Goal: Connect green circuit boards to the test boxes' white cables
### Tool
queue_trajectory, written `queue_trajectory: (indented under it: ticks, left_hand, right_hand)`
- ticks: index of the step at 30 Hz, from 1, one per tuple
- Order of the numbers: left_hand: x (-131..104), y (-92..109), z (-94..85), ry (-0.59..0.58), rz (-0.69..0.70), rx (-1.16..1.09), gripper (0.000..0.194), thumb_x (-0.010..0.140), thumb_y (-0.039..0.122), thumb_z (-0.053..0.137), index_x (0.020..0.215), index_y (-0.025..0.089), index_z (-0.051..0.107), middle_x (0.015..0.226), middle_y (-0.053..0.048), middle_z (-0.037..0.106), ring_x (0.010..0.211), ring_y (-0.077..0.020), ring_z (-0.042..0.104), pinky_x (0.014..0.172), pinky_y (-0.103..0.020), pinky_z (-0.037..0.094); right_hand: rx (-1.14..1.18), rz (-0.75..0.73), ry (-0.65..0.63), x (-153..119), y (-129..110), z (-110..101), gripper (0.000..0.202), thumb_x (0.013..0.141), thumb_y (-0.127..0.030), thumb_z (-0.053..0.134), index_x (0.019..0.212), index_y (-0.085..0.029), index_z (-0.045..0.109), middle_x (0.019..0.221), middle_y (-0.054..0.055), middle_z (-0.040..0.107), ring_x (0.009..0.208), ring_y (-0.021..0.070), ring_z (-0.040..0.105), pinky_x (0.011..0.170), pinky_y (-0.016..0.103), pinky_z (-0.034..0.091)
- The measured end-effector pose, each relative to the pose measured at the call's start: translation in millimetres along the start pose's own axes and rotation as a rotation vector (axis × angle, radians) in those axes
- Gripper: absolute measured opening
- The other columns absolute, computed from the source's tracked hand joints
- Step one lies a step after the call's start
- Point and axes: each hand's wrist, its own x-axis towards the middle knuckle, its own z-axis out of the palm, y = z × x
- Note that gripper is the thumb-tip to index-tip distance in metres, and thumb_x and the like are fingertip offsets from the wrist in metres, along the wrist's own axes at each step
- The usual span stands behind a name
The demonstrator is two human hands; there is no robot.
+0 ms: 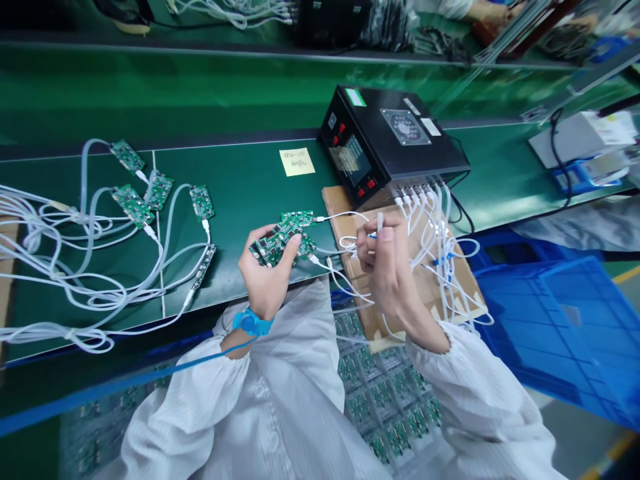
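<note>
Several green circuit boards (280,243) lie stacked and fanned out in my left hand (267,273), the thumb pressed on top. White cables with small plugs (314,259) run from the boards' right edges toward the black test box (400,147). My right hand (387,260), above a cardboard sheet (365,287), pinches a small white connector (380,222) between thumb and fingers. A bundle of white cables (425,207) comes from the sockets along the box's side. Which cable belongs to the pinched connector is hard to make out.
More circuit boards (133,205) on coiled white cables (65,267) lie at the left of the green bench. A yellow note (297,162) sits near the box. Blue crates (565,327) stand at the right; trays of boards (385,393) are below. A blue wrist-strap cord (150,373) crosses at left.
</note>
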Motion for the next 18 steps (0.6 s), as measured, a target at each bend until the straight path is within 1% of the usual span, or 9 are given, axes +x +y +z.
queue_trajectory:
  ticks: [1,3,5,7,9,12,15,18]
  left_hand:
    - [-1.3,1.3,1.1,0.001,0.040,0.012,0.043,0.077,0.044,0.088,0.105,0.017,0.069,0.097,-0.003,0.072,0.086,-0.0163,0.071,0.081,-0.029,0.060]
    - [-4.9,3.8,3.8,0.002,0.111,0.025,0.037,0.081,0.041,0.085,0.105,0.018,0.070,0.100,-0.003,0.072,0.090,-0.0163,0.071,0.084,-0.029,0.059]
    - [-8.8,5.5,6.6,0.000,0.171,0.038,0.031,0.084,0.036,0.083,0.105,0.018,0.070,0.101,-0.004,0.072,0.092,-0.0163,0.070,0.086,-0.028,0.058]
    - [-12.0,5.9,9.0,-0.017,0.231,0.051,0.025,0.085,0.030,0.082,0.104,0.018,0.070,0.100,-0.003,0.072,0.094,-0.0160,0.070,0.087,-0.028,0.057]
    - [-14.3,5.6,11.0,-0.044,0.281,0.052,0.023,0.085,0.027,0.081,0.103,0.018,0.070,0.100,-0.003,0.071,0.094,-0.0157,0.069,0.088,-0.028,0.057]
    - [-17.2,4.7,13.6,-0.082,0.322,0.031,0.021,0.086,0.024,0.080,0.103,0.019,0.070,0.099,-0.003,0.070,0.094,-0.0154,0.068,0.088,-0.029,0.056]
    - [-19.8,4.5,15.8,-0.105,0.354,0.007,0.020,0.086,0.021,0.079,0.104,0.019,0.070,0.100,-0.003,0.070,0.096,-0.0153,0.068,0.089,-0.030,0.056]
    - [-21.1,4.3,16.9,-0.116,0.387,0.002,0.020,0.087,0.021,0.079,0.106,0.020,0.071,0.104,-0.004,0.070,0.100,-0.0165,0.068,0.093,-0.032,0.056]
  right_hand:
    - [-0.026,-0.056,0.009,0.6,-2.7,1.9,0.034,0.111,-0.045,0.035,0.118,-0.022,0.060,0.089,0.003,0.063,0.066,0.0120,0.055,0.061,0.026,0.047]
    - [-0.096,-0.195,-0.019,2.2,-6.8,6.6,0.025,0.109,-0.037,0.047,0.114,-0.022,0.067,0.091,0.004,0.067,0.074,0.0139,0.061,0.068,0.028,0.052]
    - [-0.146,-0.326,-0.052,3.8,-8.6,11.0,0.020,0.105,-0.028,0.056,0.117,-0.022,0.071,0.095,0.005,0.072,0.080,0.0150,0.065,0.073,0.030,0.054]
    - [-0.160,-0.408,-0.053,4.5,-8.8,14.1,0.024,0.102,-0.022,0.059,0.123,-0.023,0.071,0.097,0.004,0.074,0.079,0.0146,0.066,0.074,0.031,0.056]
    - [-0.150,-0.449,-0.047,4.4,-9.0,15.7,0.026,0.100,-0.018,0.062,0.124,-0.023,0.072,0.096,0.003,0.075,0.078,0.0145,0.068,0.074,0.031,0.057]
    - [-0.124,-0.474,-0.019,3.8,-10.9,16.2,0.019,0.097,-0.016,0.066,0.111,-0.022,0.077,0.095,0.005,0.076,0.083,0.0165,0.070,0.075,0.033,0.059]
    - [-0.133,-0.461,0.035,3.8,-13.5,16.0,0.014,0.096,-0.017,0.069,0.105,-0.023,0.078,0.094,0.005,0.076,0.085,0.0177,0.071,0.076,0.034,0.060]
    - [-0.156,-0.436,0.035,4.5,-14.7,15.6,0.014,0.097,-0.018,0.067,0.105,-0.023,0.078,0.094,0.005,0.076,0.085,0.0182,0.070,0.076,0.036,0.059]
